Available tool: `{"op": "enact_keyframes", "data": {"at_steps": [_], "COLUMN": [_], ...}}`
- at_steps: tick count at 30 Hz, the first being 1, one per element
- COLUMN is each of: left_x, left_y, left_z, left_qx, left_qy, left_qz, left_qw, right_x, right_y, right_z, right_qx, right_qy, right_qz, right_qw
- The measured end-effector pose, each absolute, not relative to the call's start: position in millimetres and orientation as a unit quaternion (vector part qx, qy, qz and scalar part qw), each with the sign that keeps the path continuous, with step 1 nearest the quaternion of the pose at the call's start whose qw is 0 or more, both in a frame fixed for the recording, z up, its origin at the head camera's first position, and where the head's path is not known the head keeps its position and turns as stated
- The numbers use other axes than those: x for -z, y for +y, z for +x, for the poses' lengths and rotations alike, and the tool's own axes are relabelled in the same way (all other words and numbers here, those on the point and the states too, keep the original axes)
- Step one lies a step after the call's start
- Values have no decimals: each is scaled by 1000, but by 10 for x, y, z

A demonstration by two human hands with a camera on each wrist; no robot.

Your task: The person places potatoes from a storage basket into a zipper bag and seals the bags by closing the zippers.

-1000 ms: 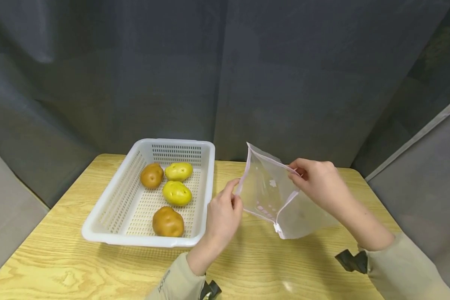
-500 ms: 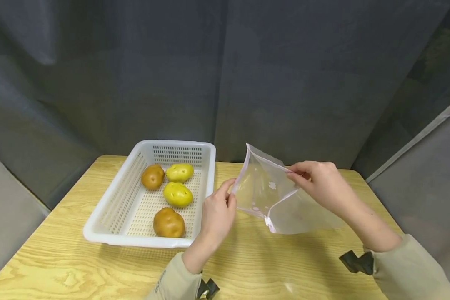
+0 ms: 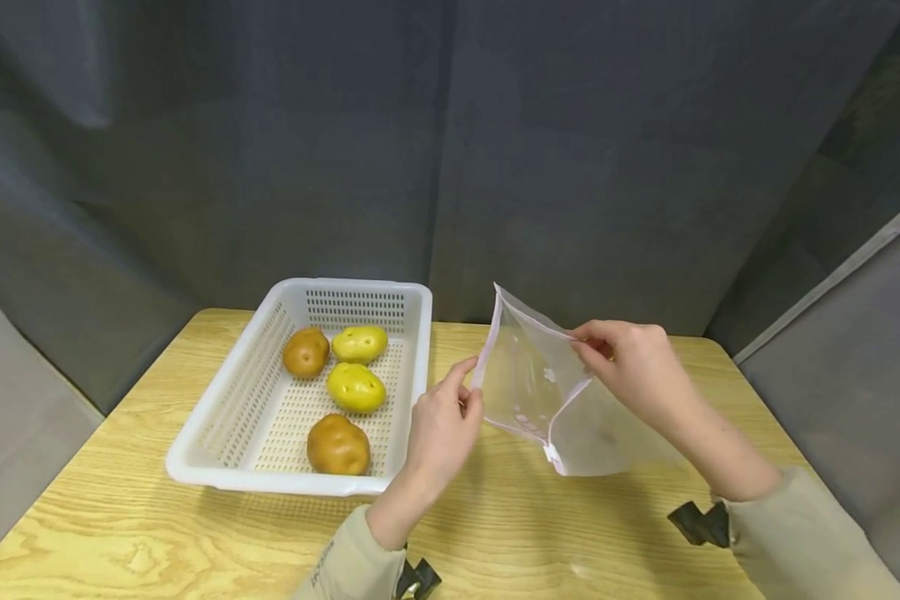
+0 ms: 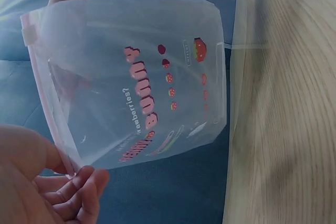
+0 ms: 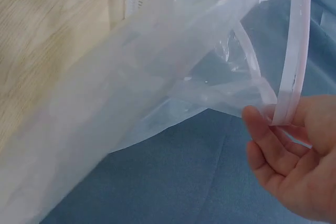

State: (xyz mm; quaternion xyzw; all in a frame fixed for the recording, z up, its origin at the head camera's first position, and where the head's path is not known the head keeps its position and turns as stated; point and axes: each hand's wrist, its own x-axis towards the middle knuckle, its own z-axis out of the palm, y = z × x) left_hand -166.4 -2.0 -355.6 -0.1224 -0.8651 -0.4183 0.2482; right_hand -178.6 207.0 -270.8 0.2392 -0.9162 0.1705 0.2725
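Observation:
Between my two hands a clear zip bag [image 3: 521, 375] with a pink-edged mouth is spread wide. My left hand [image 3: 444, 425] pinches the mouth's left edge between thumb and fingers. On the opposite edge, my right hand [image 3: 637, 367] grips the rim the same way. A white slider [image 3: 552, 454] sits at the mouth's lower corner. In the left wrist view, pink lettering and small red prints [image 4: 147, 95] cover the bag's side, and nothing shows inside it. The right wrist view has the fingers [image 5: 270, 148] curled at the rim corner.
Left of the bag stands a white slotted basket [image 3: 217, 400]. Inside lie two brown potatoes [image 3: 337, 446] and two yellow ones [image 3: 356, 387]. Both rest on a wooden table [image 3: 105, 500], with dark curtains [image 3: 330, 150] behind it and at the sides.
My left hand shifted slightly left with the bag's edge, then back right. The bag's mouth and slider moved with it. My right hand keeps its grip, and the potatoes stay in place.

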Motion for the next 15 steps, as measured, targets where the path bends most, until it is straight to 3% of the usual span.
{"op": "enact_keyframes", "data": {"at_steps": [15], "left_x": [3526], "left_y": [-88], "left_z": [-1650], "left_qx": [414], "left_qy": [-866], "left_qz": [-141], "left_qw": [241], "right_x": [2806], "right_y": [1997], "right_z": [-1849], "right_qx": [-178], "right_qy": [-914], "right_qz": [251], "right_qw": [266]}}
